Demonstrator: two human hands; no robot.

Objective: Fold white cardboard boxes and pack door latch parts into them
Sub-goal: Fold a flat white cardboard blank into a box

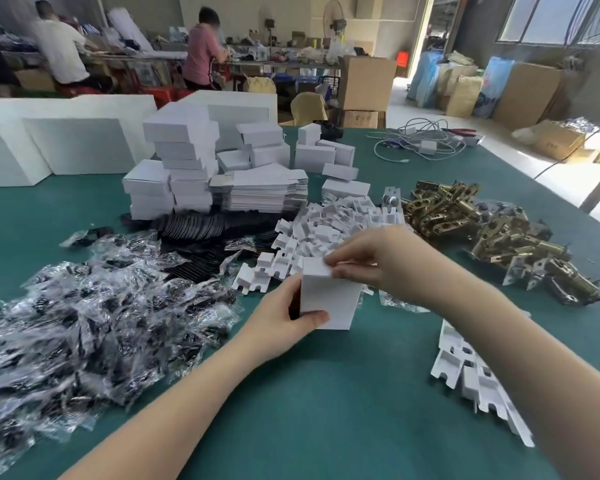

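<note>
A small white cardboard box (329, 299) stands upright at the middle of the green table (309, 403). My left hand (278, 323) grips its left side, thumb across the front. My right hand (371, 258) pinches the box's top flap from the right. Brass door latch parts (492, 230) lie in a heap at the right. Behind the box is a pile of white cardboard inserts (326, 226). A stack of flat unfolded box blanks (260, 192) sits further back, with closed white boxes (184, 161) piled beside it.
Clear plastic bags of dark parts (84, 306) cover the left of the table. Black round pieces (194, 226) lie behind them. More white inserts (471, 375) lie under my right forearm. Cables (420, 140) lie far right. Two people work at benches behind.
</note>
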